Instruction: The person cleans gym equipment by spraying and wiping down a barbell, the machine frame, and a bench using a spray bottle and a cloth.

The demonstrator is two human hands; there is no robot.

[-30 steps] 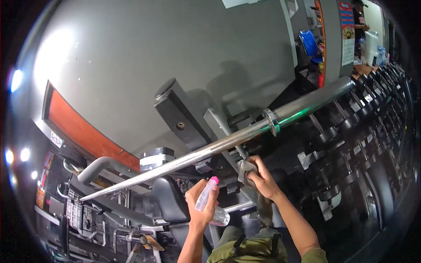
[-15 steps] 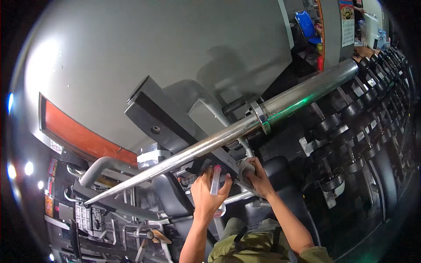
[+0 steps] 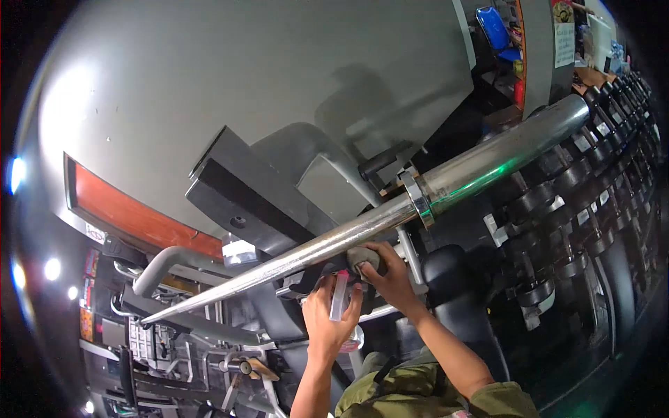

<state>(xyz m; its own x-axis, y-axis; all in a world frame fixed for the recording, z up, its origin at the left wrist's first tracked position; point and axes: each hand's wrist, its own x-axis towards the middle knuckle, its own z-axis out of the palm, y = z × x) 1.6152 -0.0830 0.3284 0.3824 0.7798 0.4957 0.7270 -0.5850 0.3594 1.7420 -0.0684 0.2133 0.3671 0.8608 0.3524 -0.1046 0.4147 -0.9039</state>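
Note:
My left hand is closed round a clear spray bottle with a pink top, just below the steel barbell. My right hand holds a bunched grey cloth close under the bar, to the right of the bottle. Whether the cloth touches the bar I cannot tell. The bar runs diagonally across the view, its thick sleeve at the upper right beyond a collar ring. Behind the bar stands a dark grey rack post.
Racks of dumbbells line the right side. A black padded bench is beside my right forearm. Gym machines fill the lower left. A blue chair stands at the back, and part of a person's arm shows at the top right.
My right hand has moved left with the cloth, nearer the bottle and the bar. My left hand has turned the bottle more upright. The view has shifted closer to the bar and post.

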